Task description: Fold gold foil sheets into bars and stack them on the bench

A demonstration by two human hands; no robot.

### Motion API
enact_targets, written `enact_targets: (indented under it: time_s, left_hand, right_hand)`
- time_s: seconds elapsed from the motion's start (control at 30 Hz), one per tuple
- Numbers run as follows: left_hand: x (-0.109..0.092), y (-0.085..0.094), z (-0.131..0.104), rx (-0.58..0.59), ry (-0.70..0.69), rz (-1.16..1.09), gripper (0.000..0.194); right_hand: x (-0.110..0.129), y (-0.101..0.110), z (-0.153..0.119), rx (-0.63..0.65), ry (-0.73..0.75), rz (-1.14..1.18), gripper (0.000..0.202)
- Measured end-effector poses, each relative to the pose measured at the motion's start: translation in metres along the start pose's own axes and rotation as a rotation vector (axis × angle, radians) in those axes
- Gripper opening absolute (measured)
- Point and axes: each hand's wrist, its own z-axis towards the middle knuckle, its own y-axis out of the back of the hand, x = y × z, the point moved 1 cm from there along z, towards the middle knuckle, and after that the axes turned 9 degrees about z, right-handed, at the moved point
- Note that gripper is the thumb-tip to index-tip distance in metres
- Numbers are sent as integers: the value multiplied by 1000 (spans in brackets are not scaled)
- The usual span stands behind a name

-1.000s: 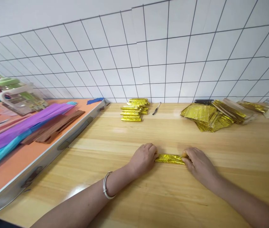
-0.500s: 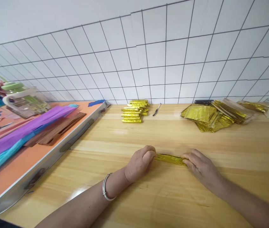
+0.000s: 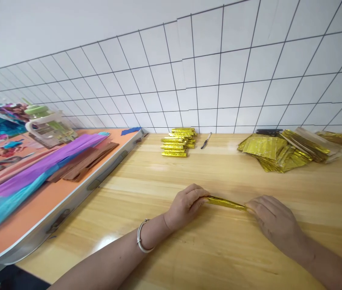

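Note:
A narrow folded strip of shiny gold foil (image 3: pixel 227 203) stretches between my two hands, low over the wooden table (image 3: pixel 207 257). My left hand (image 3: pixel 186 205), a silver bangle on its wrist, pinches the strip's left end. The right end is gripped between the thumb and fingers of my right hand (image 3: pixel 275 221). Farther back, several similar slim gold foil strips (image 3: pixel 174 154) lie stacked near the wall. To the right of them is a loose heap of flat gold foil sheets (image 3: pixel 261 147), some with clear wrapping.
A pen (image 3: pixel 206 140) lies beside the stack, and a black object (image 3: pixel 268 131) sits behind the heap. At left, a raised orange board (image 3: pixel 77 201) carries purple crepe paper (image 3: pixel 53 161), brown strips (image 3: pixel 89 161), scissors (image 3: pixel 0 165) and a green-lidded clear jug (image 3: pixel 48 127). A tiled wall (image 3: pixel 207 72) stands behind.
The foil strip looks narrower, its broad face turned or folded over. My right hand's fingers have shifted along its end. The whole view has swung slightly left.

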Motion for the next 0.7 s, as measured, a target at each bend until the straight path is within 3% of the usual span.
enact_targets:
  time_s: [0.2,0.3,0.47,0.7]
  left_hand:
    - [-3,1,0,48,-66,61,16]
    - [-6,0,3,99,41,0,15]
    - [-5,-5,8,285,298,-44,16]
    - [-2,-12,15,316,217,336,15]
  right_hand:
    - [-4,1,-1,76,91,-101,18]
    - [-4,-1,4,100,-24,-64,14]
    - [-6,-7,18,229,-253,89,23]
    - [-9,-11,25,211,-403,107,19]
